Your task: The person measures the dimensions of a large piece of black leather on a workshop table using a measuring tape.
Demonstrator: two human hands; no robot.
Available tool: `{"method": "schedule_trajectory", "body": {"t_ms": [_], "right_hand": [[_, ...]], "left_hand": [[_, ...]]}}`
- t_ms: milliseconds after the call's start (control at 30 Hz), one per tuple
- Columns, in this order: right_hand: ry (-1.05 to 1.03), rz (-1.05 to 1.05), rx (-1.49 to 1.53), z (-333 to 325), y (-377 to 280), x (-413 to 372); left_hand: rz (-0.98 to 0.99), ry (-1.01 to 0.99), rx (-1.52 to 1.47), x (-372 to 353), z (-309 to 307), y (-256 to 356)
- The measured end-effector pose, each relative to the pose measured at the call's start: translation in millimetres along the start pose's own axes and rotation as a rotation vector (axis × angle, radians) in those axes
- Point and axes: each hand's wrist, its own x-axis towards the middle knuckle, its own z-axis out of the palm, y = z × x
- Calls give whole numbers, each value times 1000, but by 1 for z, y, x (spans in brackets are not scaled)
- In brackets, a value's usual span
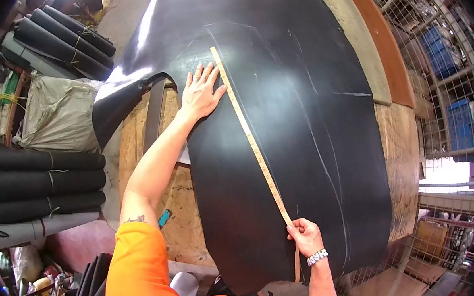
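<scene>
A large black leather hide (263, 122) covers the wooden table, with pale chalk-like lines drawn on it. Across it runs a yellow tape measure (252, 140), stretched diagonally from upper left to lower right. My left hand (200, 93) lies flat on the leather beside the tape's upper part, fingers spread, thumb close to the tape's edge. Lower right, my right hand (304, 236) pinches the tape between thumb and fingers. The tape's loose end hangs down below that hand. A metal watch is on my right wrist.
Bare plywood (402, 165) of the table shows at the right. Rolls of black material (45, 183) are stacked at the left. A wire mesh rack (454, 113) with blue crates stands at the right. A small teal tool (165, 218) lies near my left elbow.
</scene>
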Motion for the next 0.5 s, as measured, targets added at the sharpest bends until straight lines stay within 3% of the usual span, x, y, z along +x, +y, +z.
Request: {"method": "schedule_trajectory", "body": {"t_ms": [100,500], "right_hand": [[13,18,-16,4,-16,7],[1,35,24,1,-35,27]], "left_hand": [[80,80,57,22,-3,-4],[-125,-126,172,68,-6,-52]]}}
